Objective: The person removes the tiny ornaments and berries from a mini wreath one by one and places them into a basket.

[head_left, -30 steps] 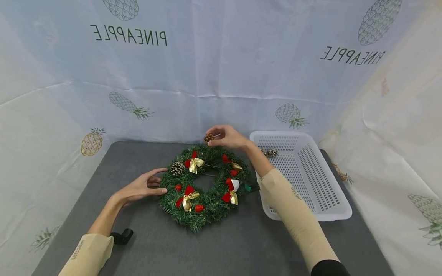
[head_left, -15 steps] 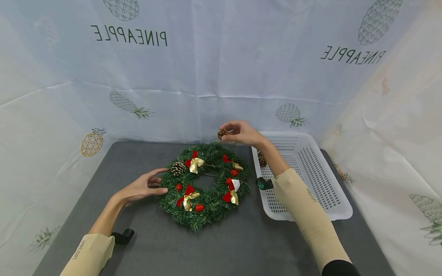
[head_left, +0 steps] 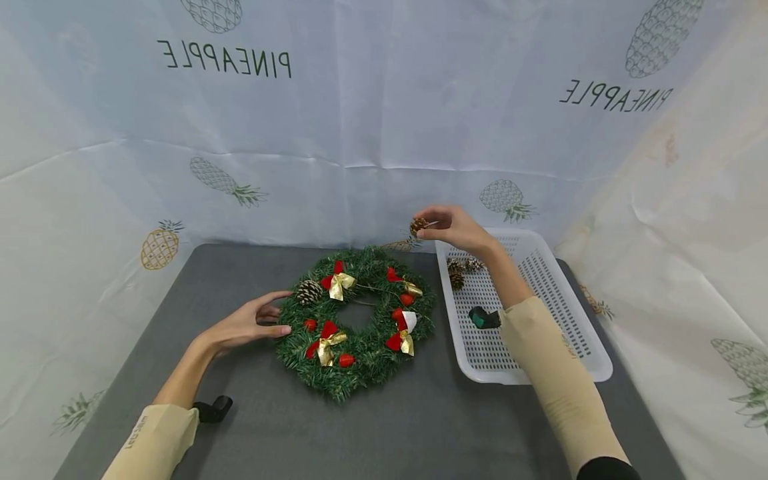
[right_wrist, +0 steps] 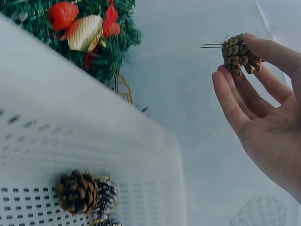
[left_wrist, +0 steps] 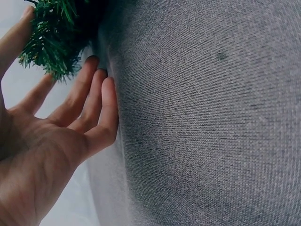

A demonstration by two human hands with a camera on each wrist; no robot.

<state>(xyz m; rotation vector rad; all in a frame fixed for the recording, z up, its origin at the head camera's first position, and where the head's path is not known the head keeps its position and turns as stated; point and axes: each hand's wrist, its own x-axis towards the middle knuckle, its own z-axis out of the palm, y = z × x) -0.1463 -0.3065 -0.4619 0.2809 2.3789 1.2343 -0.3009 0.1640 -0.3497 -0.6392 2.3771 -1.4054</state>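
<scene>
A green wreath (head_left: pixel 357 323) with red and gold bows and one pine cone lies on the grey table (head_left: pixel 384 427). My left hand (head_left: pixel 249 325) rests flat and open against its left edge, fingers touching the needles (left_wrist: pixel 54 44). My right hand (head_left: pixel 453 227) is raised above the far left corner of the white basket (head_left: pixel 585 333) and pinches a small brown pine cone (head_left: pixel 418 225) with a wire stem (right_wrist: pixel 237 52) between thumb and fingertips. Two pine cones (head_left: pixel 461 270) lie inside the basket (right_wrist: pixel 87 192).
A pineapple-print cloth (head_left: pixel 384 133) hangs behind and at both sides of the table. A small black object (head_left: pixel 213 408) sits by my left forearm. A green-black device (head_left: pixel 483 317) is strapped at my right wrist.
My right hand has carried the small pine cone from the wreath's far edge rightward and up to above the basket's corner. The left hand has stayed at the wreath.
</scene>
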